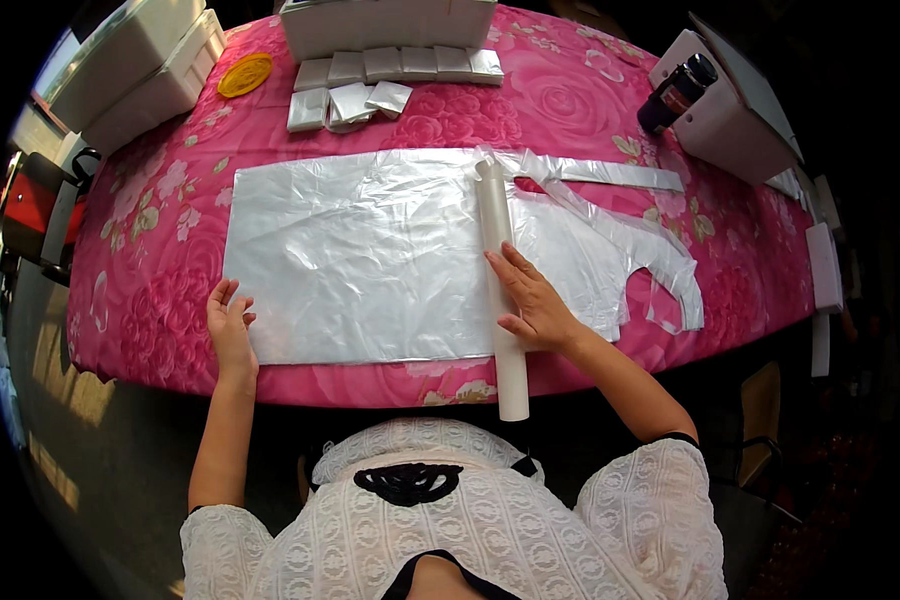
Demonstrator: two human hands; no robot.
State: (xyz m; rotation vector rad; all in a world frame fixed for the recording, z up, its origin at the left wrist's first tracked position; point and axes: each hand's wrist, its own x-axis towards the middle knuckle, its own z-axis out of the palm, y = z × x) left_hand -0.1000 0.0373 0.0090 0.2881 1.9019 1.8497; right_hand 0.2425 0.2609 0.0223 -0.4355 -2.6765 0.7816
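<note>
A thin whitish translucent plastic garment [360,265], perhaps a disposable apron or gown, lies spread flat. Its strap-like pieces [620,175] stretch to the right. Across it, running from far to near, lies a pale tube [511,370], its near end sticking out past the table's front edge. My right hand [532,300] rests on the tube with fingers stretched out, pressing rather than wrapping round it. At the garment's left edge, near the lower corner, is my left hand [232,325], its fingers loosely bent and apart with nothing visible in them.
A pink flowered cloth [150,250] covers the table. Folded plastic packets [382,65] sit in rows before a white box [390,28] at the back. White boxes [150,80] and a yellow lid-like disc [245,75] stand left. A dark bottle [677,93] leans beside a white container [720,110].
</note>
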